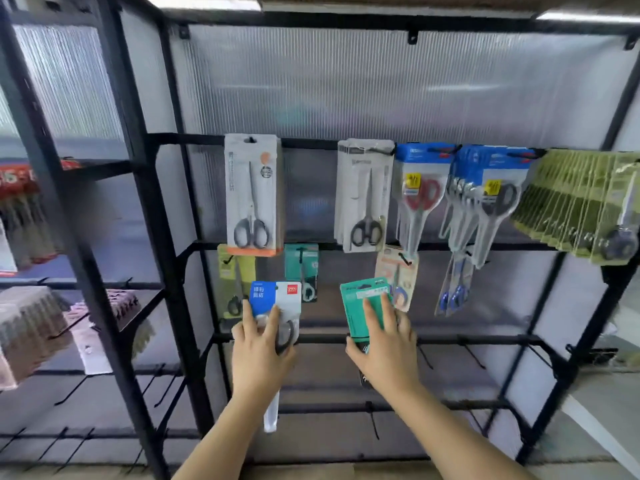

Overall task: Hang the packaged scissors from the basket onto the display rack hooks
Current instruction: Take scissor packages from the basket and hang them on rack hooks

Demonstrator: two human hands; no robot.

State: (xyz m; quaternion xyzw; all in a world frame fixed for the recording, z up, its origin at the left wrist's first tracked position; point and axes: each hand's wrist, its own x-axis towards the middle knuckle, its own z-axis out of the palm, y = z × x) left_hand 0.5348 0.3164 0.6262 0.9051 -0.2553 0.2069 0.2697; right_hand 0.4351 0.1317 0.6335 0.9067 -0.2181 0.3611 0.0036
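My left hand (258, 348) grips a blue-and-white scissors pack (277, 297), held upright in front of the black display rack (194, 265). A green scissors pack (362, 306) is gripped by my right hand (386, 351), raised just below the middle rail. Both packs sit under the second row of hooks. Several scissors packs hang on the rack: a grey one (252, 194), a white one (363, 195), blue ones (420, 188), a teal one (302, 268) and a yellow-green one (232, 282). The basket is out of view.
A thick row of olive-green packs (581, 202) hangs at the upper right. Bare black hooks (471, 355) stick out of the lower rails. A neighbouring rack at the left holds red packs (20, 216) and pink packs (31, 330).
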